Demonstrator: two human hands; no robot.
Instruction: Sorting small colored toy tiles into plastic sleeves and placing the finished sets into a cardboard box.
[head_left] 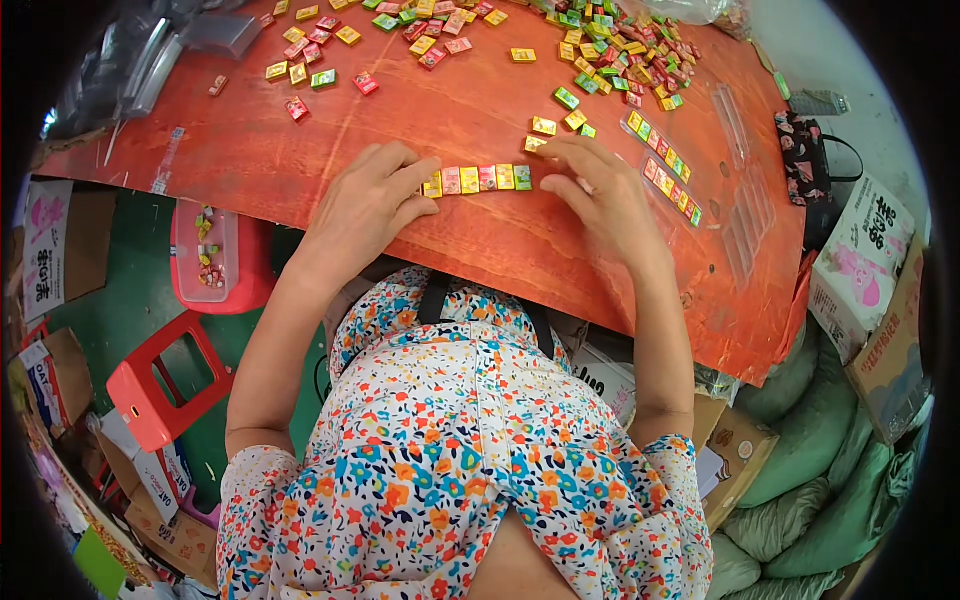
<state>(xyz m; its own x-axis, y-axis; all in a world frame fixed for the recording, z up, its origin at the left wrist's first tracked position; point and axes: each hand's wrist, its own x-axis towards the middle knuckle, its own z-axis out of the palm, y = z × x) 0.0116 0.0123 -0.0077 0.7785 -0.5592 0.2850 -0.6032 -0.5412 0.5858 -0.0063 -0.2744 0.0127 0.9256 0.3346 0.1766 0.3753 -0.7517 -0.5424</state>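
A straight row of small candy-like boxes (470,180), yellow, pink and green, lies near the table's front edge. My left hand (365,205) is at its left end, thumb and forefinger on either side of the last small yellow box (433,185). At the row's right end, my right hand (600,190) is open, thumb apart from the forefinger. That forefinger reaches to a loose yellow box (535,145) just beyond the row; whether it presses on it I cannot tell. Right of this hand lie two clear strips (665,165) filled with similar boxes.
Loose boxes are heaped at the far side (630,60) and scattered far left (320,40) on the red table (250,140). Empty clear plastic trays (745,220) lie at the right. A red stool (170,380) and a plastic tub (208,255) stand below on the left.
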